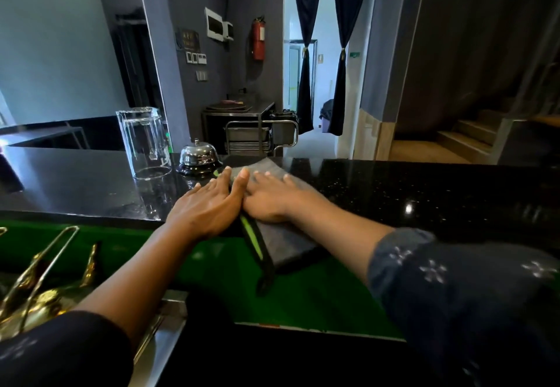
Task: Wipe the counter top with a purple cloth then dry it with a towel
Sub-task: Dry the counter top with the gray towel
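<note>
Dark patterned sleeves nearest. Both palms flat, fingers spread: left hand and right hand side by side, pressing grey cloth onto black counter top. Long axis front to back, near end overhanging counter edge. Bell and glass close left; open room rightward.

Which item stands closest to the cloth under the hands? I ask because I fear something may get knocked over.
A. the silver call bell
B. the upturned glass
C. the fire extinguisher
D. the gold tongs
A: the call bell sits on the counter top right beside the cloth's far left corner, nearer than the glass.
</note>
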Action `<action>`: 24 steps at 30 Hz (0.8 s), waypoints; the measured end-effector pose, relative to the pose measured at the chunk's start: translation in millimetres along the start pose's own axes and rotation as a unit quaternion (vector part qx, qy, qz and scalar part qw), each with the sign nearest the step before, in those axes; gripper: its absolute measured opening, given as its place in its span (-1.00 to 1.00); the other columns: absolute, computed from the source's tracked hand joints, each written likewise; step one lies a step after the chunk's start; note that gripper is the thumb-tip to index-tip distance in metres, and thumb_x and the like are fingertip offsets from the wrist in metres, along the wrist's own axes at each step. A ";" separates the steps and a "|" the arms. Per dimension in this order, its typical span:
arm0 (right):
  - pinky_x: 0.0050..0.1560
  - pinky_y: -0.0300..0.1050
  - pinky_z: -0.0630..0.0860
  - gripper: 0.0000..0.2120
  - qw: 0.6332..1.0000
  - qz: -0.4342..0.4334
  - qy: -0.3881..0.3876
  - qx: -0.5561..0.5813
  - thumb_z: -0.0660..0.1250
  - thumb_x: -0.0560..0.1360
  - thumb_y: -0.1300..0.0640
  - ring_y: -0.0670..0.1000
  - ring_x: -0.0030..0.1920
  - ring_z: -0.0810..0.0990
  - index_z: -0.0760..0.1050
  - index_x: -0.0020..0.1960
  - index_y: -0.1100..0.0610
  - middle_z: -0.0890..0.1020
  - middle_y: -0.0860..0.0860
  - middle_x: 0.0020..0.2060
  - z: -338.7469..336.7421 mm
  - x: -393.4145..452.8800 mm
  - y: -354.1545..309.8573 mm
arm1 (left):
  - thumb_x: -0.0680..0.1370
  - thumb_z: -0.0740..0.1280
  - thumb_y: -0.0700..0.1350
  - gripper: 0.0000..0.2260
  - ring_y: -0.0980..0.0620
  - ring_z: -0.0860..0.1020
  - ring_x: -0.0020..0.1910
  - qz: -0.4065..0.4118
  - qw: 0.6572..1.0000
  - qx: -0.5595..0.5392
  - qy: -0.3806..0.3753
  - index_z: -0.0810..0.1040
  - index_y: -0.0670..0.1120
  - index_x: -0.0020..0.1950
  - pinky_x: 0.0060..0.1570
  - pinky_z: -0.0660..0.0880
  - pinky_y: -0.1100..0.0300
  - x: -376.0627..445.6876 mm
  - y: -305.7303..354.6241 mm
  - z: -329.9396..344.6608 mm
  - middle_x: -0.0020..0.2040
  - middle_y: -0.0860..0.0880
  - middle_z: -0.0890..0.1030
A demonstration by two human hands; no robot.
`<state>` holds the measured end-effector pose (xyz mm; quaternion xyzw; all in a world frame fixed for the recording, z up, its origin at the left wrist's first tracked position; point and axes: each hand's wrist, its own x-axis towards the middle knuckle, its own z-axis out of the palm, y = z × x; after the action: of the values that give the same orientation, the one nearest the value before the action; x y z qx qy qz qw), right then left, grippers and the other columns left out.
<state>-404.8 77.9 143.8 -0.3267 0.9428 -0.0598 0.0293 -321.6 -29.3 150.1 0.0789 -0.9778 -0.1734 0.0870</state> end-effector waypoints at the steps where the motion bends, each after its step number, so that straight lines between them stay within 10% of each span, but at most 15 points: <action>1: 0.50 0.24 -0.18 -0.45 1.000 -0.012 -0.006 0.010 -0.15 0.61 -0.21 0.11 0.56 -0.05 -0.08 0.57 -0.12 0.00 0.09 0.57 0.8 -14.2 3.0 | 0.54 -0.26 0.30 -0.35 0.09 0.04 0.53 0.000 1.000 0.001 -0.003 -0.07 0.02 0.56 0.47 -0.05 0.12 -1.1 0.3 -0.4 0.56 0.06 0.01; 13: 0.48 0.29 -0.19 -0.42 0.983 0.184 0.012 0.001 -0.21 0.59 -0.27 0.16 0.56 -0.09 -0.08 0.57 -0.13 -0.07 0.10 0.58 -15.0 -47.3 84.2 | 0.63 -0.13 0.17 -0.48 -0.03 0.11 0.52 -0.027 0.997 0.068 -0.006 0.14 -0.03 0.53 0.48 0.00 0.00 -16.7 -57.3 -24.2 0.54 -0.08 0.16; 24: 0.46 0.27 -0.31 -0.44 0.998 0.062 -0.001 0.018 -0.20 0.62 -0.20 0.17 0.55 -0.18 -0.12 0.58 -0.08 -0.13 0.14 0.57 4.1 -13.7 -48.5 | 0.64 -0.16 0.10 -0.52 0.05 0.04 0.53 -0.040 0.994 0.093 0.030 0.13 0.01 0.53 0.47 -0.05 0.12 -6.4 -64.1 -10.9 0.56 -0.01 0.09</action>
<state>-364.0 48.3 146.3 -0.2670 0.9600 -0.0745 0.0398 -305.2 -91.1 136.6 0.1306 -0.9827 -0.0826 0.1018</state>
